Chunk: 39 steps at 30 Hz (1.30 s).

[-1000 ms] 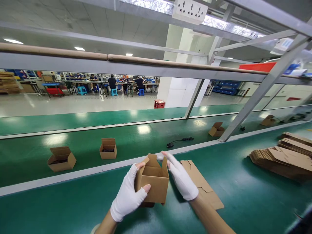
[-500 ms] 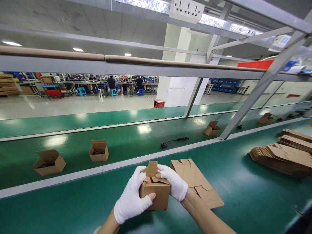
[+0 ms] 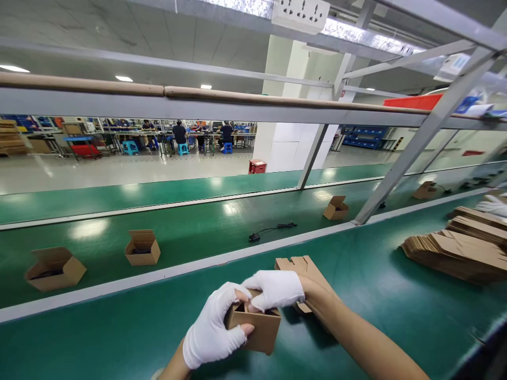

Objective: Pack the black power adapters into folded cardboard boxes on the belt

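A small brown cardboard box (image 3: 259, 330) is held above the green bench near the bottom middle. My left hand (image 3: 212, 332), in a white fingerless glove, wraps round its left side. My right hand (image 3: 275, 289), gloved the same way, presses down on the box's top flaps with bent fingers. A flat unfolded box blank (image 3: 297, 265) lies on the bench just behind my right hand, partly hidden by it.
A stack of flat blanks (image 3: 455, 250) lies at the right. On the green conveyor belt (image 3: 190, 227) beyond the white strip ride several open boxes (image 3: 142, 247) and a black cable (image 3: 269, 231). Metal frame posts rise at the right. People sit at distant tables.
My right hand has pushed the box's top flaps down and now covers them. The boxes and cable on the belt have drifted left.
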Motion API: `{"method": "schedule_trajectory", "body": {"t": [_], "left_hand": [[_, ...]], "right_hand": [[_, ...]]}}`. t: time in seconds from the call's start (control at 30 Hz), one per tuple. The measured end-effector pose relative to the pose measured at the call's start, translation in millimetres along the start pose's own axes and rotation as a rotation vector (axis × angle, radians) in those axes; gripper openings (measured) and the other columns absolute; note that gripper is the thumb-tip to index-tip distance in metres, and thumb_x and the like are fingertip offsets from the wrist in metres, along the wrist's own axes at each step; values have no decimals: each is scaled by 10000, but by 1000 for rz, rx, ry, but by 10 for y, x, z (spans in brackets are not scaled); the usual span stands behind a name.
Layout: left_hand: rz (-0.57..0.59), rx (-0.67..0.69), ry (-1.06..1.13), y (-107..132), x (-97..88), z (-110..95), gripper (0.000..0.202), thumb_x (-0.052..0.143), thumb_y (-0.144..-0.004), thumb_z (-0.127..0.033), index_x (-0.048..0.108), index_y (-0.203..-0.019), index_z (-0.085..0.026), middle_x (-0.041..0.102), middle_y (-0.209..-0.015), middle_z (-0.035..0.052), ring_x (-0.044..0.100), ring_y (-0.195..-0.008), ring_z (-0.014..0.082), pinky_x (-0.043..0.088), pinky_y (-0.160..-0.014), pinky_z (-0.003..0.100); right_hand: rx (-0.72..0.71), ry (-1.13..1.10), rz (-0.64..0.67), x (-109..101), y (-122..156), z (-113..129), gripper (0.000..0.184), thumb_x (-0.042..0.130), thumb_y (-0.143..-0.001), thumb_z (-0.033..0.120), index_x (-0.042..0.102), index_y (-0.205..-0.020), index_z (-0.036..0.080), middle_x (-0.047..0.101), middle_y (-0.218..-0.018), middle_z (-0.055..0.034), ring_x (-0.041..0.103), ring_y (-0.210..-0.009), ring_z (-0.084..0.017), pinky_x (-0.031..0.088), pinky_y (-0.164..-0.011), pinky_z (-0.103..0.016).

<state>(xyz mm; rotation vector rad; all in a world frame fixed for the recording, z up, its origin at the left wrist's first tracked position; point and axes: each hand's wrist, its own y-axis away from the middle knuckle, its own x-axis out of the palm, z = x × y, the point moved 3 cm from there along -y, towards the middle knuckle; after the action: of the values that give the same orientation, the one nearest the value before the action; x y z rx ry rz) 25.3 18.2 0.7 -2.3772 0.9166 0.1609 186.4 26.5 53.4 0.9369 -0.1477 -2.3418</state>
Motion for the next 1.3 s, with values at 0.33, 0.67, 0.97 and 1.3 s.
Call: {"method": "schedule_trajectory", "body": {"t": [0.33, 0.67, 0.97, 1.3], "left_hand": [[-720, -146, -187, -71, -189, 172, 393, 584, -797, -384, 485, -1134, -211, 486, -1268, 115, 481, -1168, 264, 388, -988, 420], [-266, -337, -278, -461, -71, 1064, 662, 522, -799, -485, 356, -1347, -152, 406, -1397, 151, 362, -1309, 271, 297, -1088, 422], [-361, -632, -491, -1124, -338, 1810, 378, 729, -597, -294, 659, -954, -194, 474, -1360, 104, 260, -1335, 372, 167, -1089, 545], [-596, -311, 1, -1039, -714, 1202, 486, 515, -778, -572, 524, -1066, -180, 592, -1184, 117, 572, -1092, 227, 405, -991, 397]], "right_hand": [[17, -559, -525, 120, 212, -362, 477, 441, -807, 591, 601, -853, 144, 654, -836, -116, 616, -756, -224, 476, -709, -383], [49, -115, -761, 160, 260, -553, 220, 439, -839, 322, 634, -866, 225, 656, -799, -50, 589, -771, -224, 460, -708, -345], [300, 813, -615, 408, 43, -701, 281, 418, -725, 25, 641, -774, 188, 645, -662, -70, 584, -605, -193, 346, -551, -287], [54, 347, -797, 385, 119, -308, 281, 387, -847, 217, 639, -972, 215, 672, -817, -54, 596, -751, -207, 420, -698, -324]]}}
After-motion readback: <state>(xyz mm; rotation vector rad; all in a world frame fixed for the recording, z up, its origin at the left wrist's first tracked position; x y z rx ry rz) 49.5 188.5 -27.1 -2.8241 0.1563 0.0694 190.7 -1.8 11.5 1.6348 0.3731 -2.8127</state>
